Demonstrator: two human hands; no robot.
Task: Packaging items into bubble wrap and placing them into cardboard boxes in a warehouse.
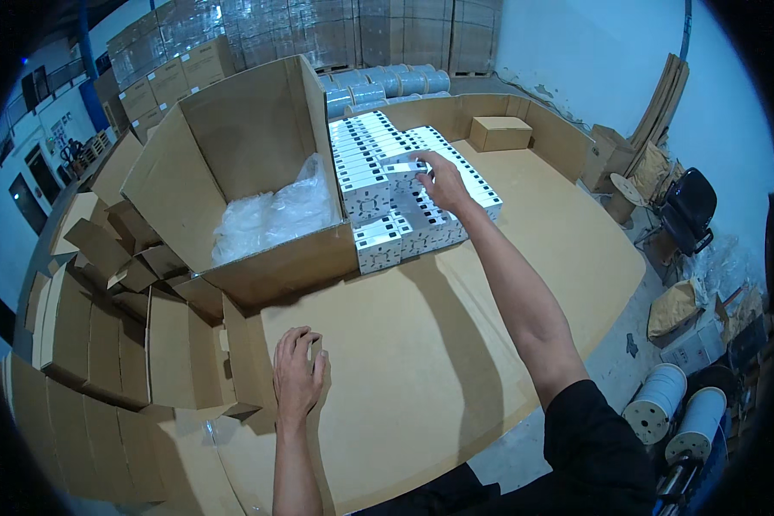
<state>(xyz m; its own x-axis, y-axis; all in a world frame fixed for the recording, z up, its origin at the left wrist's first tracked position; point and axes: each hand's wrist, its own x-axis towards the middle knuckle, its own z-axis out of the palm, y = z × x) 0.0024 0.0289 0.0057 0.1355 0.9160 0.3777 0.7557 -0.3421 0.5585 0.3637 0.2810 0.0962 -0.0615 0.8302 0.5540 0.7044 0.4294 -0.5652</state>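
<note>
My right hand (444, 182) reaches to the stacked small white boxes with black squares. Its thumb and fingers grip the end of one white box (404, 179) on the upper layer. The rest of the stack (377, 245) stands in rows behind and below it. Near the front left, my left hand (296, 371) lies low over the brown table top, fingers loosely stretched and nothing in them. It is right beside the flap of an open, empty-looking cardboard carton (185, 348).
A large open carton (275, 262) holding clear plastic bags (275, 215) stands left of the stack. More open cartons (86, 335) crowd the left side. A small closed brown box (500, 134) sits at the table's far edge, against a cardboard rim (559, 146).
</note>
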